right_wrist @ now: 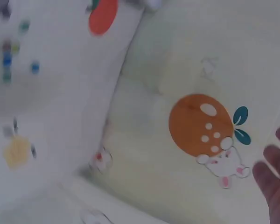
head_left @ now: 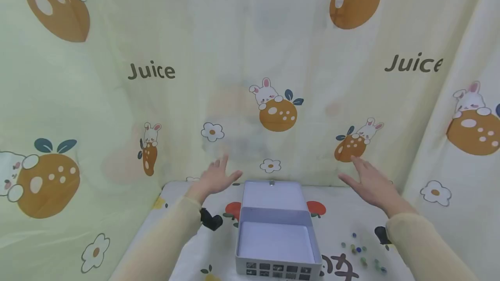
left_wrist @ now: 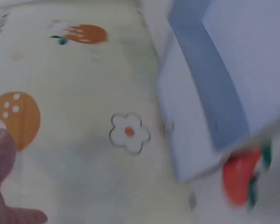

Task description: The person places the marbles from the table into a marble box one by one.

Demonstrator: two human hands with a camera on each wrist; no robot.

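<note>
The left hand (head_left: 215,180) and right hand (head_left: 371,185) are held raised, fingers extended, to left and right of the box (head_left: 275,243).

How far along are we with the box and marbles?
Done: the box's lid is open, baring the inside of the box.
In hand: nothing; the left hand and right hand are raised and hold nothing.
Left: probably the marbles, which lie loose on the cloth to the right.

Marbles (head_left: 359,249) lie right of the box (head_left: 275,242) on the table (head_left: 218,250), before the curtain (head_left: 222,34).
</note>
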